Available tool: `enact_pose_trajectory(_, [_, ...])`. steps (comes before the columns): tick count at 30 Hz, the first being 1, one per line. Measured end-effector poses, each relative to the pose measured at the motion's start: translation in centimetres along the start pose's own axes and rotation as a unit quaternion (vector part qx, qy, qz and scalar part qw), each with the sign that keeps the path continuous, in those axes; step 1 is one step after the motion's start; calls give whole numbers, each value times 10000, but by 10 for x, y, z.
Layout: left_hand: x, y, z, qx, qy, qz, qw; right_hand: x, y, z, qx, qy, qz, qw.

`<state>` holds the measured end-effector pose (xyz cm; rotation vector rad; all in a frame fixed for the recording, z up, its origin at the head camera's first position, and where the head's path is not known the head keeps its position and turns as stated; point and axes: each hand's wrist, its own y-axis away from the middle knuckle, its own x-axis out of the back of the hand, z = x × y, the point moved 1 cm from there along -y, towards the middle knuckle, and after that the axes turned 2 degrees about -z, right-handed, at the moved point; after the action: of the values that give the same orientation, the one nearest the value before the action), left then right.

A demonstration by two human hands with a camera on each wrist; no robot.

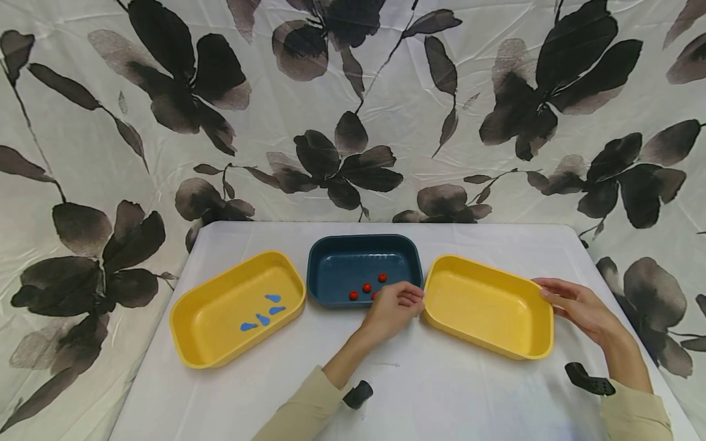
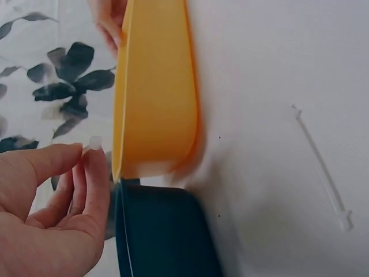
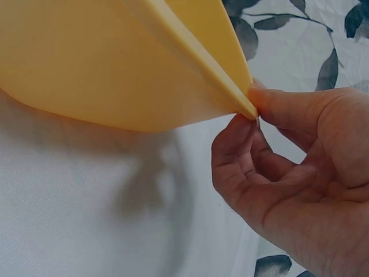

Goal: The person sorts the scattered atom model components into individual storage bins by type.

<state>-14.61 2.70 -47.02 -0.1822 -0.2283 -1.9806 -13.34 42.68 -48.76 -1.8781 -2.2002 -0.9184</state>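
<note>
Above the left end of the right-hand yellow tray point(image 1: 485, 300), beside the dark blue tray point(image 1: 331, 269), is my left hand point(image 1: 393, 309). In the left wrist view its thumb and forefinger pinch a small whitish piece point(image 2: 95, 142); I cannot tell what it is. The other fingers are curled. My right hand point(image 1: 579, 306) pinches the yellow tray's rim point(image 3: 245, 107) at its right end, thumb on one side and fingers on the other. Several small red pieces point(image 1: 366, 287) lie in the dark blue tray, partly hidden by my left hand.
A second yellow tray point(image 1: 193, 343) stands at the left with several small blue drop-shaped pieces point(image 1: 263, 320) inside. A thin white stick point(image 2: 323, 167) lies on the white table point(image 1: 430, 398). Floral cloth point(image 1: 419, 122) hangs behind the table.
</note>
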Motion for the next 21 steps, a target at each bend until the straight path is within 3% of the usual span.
enact_pose_trajectory(14, [-20,-22,6,-223,-198,-66,9995,0,1,-2,74,-100,-25,9999])
enact_pose_trajectory(21, [-31,-32,7,-99,-267,-56,9996,0,2,-2,91,-169,-65,9998])
